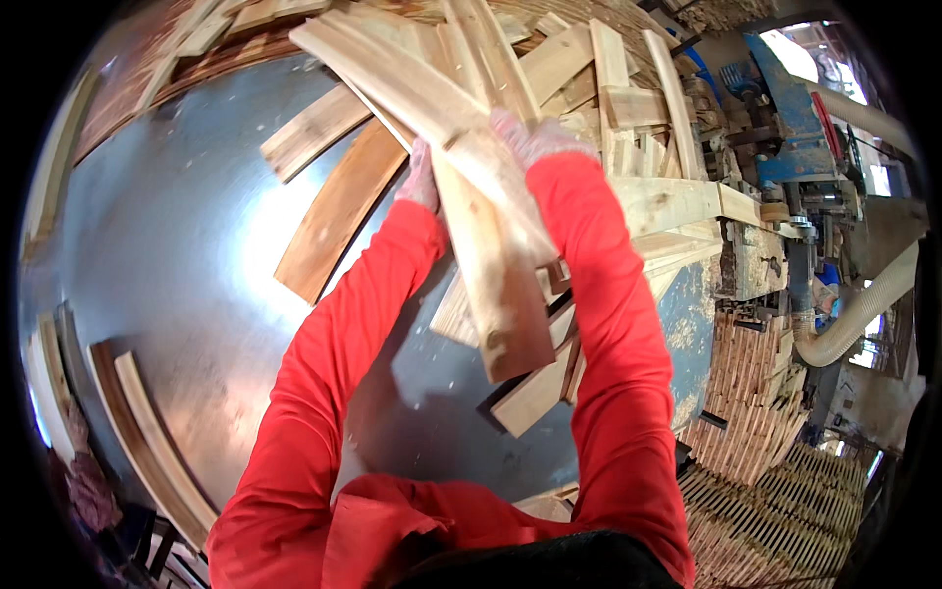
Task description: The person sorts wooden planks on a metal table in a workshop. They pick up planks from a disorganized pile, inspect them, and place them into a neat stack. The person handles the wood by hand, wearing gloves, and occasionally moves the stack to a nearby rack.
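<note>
Two pale wooden boards lie crosswise above the metal table (196, 216). One long board (392, 83) slants from the far left toward the middle. Another board (502, 304), knotty and shaded near its end, points toward my body. My left hand (421, 179), in a light glove, grips the boards from their left edge; some fingers are hidden beneath the wood. From the right, my gloved right hand (538, 139) is closed around the boards' other edge. Red sleeves cover both arms. A browner board (339, 211) and a short plank (314, 131) lie left of my left hand.
A loose pile of boards (559, 69) fills the far side. Woodworking machinery (785, 128) with a ribbed hose (863, 314) stands at right, above stacked wood strips (751, 393). Narrow boards (162, 432) lie near left, where another person's sleeve (93, 491) shows.
</note>
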Motion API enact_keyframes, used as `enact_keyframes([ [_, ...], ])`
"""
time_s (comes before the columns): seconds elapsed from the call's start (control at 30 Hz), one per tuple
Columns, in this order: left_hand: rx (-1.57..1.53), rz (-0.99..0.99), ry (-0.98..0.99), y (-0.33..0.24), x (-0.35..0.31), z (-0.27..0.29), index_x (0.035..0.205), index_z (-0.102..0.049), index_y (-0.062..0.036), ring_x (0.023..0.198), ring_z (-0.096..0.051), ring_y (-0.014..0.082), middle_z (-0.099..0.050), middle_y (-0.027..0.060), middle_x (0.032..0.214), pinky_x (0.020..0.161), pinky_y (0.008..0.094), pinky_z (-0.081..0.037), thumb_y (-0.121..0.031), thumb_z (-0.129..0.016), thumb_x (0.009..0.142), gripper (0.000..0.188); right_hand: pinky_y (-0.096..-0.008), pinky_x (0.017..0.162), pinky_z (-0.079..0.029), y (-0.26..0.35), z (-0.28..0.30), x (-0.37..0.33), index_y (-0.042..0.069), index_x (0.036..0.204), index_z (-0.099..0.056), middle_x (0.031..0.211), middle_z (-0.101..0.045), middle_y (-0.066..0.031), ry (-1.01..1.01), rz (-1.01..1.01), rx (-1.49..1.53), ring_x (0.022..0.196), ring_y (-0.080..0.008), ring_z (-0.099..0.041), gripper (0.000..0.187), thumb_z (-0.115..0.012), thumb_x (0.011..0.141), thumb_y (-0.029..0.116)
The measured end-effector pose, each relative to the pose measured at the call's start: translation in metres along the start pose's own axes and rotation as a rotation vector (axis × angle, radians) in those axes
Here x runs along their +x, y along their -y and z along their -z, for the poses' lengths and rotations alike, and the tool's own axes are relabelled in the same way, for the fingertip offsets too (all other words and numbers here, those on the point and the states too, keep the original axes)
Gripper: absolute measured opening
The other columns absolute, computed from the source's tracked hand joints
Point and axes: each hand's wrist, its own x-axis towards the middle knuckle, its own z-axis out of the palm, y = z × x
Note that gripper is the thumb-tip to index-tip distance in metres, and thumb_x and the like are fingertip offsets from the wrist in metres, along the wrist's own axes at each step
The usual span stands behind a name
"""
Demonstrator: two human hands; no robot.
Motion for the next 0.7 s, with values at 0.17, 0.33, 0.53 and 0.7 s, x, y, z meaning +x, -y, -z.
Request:
enact_keyframes([
  [0.17,0.134,0.059,-0.127,-0.013,-0.169,0.073,0.132,-0.052,-0.0073,0.106,-0.063,0.028,-0.062,0.0147,0.124,0.092,0.0391,-0.053,-0.047,-0.04,0.099,0.053,-0.0425,0.105,-0.041,0.016,-0.045,-0.162,-0.006,0.145,-0.032,0.132,-0.054,-0.0274,0.249,0.036,0.073,0.124,-0.0405,-0.053,0.113,-0.057,0.074,0.079],
  [0.33,0.065,0.128,-0.659,-0.036,-0.341,0.121,0.132,-0.052,-0.0031,0.099,-0.065,0.0279,-0.064,0.0142,0.118,0.083,0.0392,-0.056,-0.04,-0.05,0.092,0.055,-0.0431,0.102,-0.043,0.016,-0.128,-0.285,-0.004,0.143,-0.035,0.131,-0.056,-0.0261,0.245,0.116,0.057,0.121,-0.0384,-0.056,0.109,-0.063,0.072,0.074],
  [0.53,0.392,-0.036,-0.71,-0.106,-0.436,0.146,0.119,-0.056,-0.0034,0.092,-0.066,0.0239,-0.063,0.0115,0.103,0.074,0.0359,-0.056,-0.02,-0.064,0.089,0.035,-0.0432,0.099,-0.046,0.012,-0.192,-0.358,-0.002,0.131,-0.052,0.127,-0.058,-0.0271,0.514,0.061,0.272,0.118,-0.0384,-0.058,0.086,-0.063,0.079,0.065],
  [0.7,0.874,0.175,-0.941,-0.133,-0.413,0.173,0.122,-0.061,0.0032,0.096,-0.067,0.0305,-0.07,0.0186,0.105,0.081,0.0411,-0.051,-0.055,-0.076,0.075,0.076,-0.0462,0.094,-0.048,0.049,-0.154,-0.408,0.001,0.122,-0.059,0.12,-0.06,-0.0278,0.23,0.368,0.09,0.111,-0.041,-0.06,0.062,-0.055,0.09,0.053],
])
